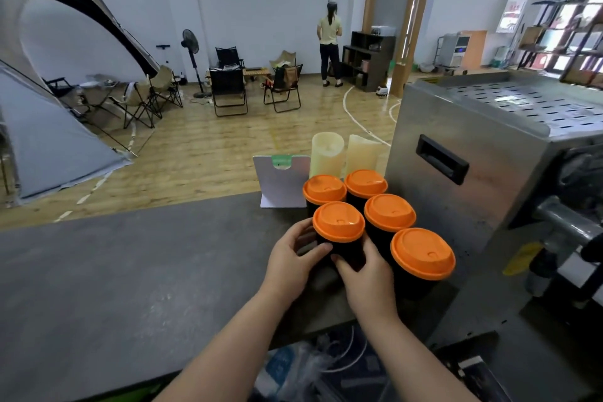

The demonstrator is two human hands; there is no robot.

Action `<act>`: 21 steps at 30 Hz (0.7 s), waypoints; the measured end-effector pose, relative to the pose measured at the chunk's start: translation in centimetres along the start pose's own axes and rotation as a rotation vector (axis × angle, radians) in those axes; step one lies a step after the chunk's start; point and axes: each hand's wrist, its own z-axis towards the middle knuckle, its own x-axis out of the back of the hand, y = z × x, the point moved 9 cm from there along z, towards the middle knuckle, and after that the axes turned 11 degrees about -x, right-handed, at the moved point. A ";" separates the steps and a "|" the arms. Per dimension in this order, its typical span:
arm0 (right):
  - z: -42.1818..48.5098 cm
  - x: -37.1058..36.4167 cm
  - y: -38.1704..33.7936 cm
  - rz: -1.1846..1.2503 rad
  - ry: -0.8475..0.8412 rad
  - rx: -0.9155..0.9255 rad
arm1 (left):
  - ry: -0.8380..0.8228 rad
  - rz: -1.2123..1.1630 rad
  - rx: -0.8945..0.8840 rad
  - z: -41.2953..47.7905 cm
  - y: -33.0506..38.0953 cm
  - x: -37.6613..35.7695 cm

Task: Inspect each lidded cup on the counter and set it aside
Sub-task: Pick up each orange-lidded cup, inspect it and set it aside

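Several black cups with orange lids stand clustered on the dark grey counter [130, 264], beside a steel machine. My left hand [293, 258] and my right hand [365, 274] both grip the front-left cup [338, 222] around its black body, fingers curled on either side. The nearest cup [422, 253] stands just right of my right hand. Behind are a middle cup [390, 212] and two back cups [324, 189] [366, 183]. The held cup's base is hidden by my hands.
A steel machine [489, 147] blocks the right side. A white card stand [282, 181] and two pale candle-like cylinders [327, 153] sit at the counter's far edge. Clutter in plastic [303, 365] lies below the near edge. A person stands far off across the room.
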 end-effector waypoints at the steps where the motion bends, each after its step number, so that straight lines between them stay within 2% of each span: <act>1: -0.1 0.1 0.0 -0.002 0.010 0.002 | 0.003 0.013 0.001 0.0 0.0 0.0; 9: 0.2 0.0 0.5 -0.036 0.001 -0.027 | 0.019 0.121 -0.015 -0.5 0.8 0.4; 18: 0.2 -0.4 0.7 -0.076 -0.096 -0.065 | 0.032 0.180 -0.011 -0.9 1.4 0.4; 21: -0.7 0.0 0.6 -0.093 -0.133 -0.079 | 0.061 0.199 0.045 -1.6 1.4 1.1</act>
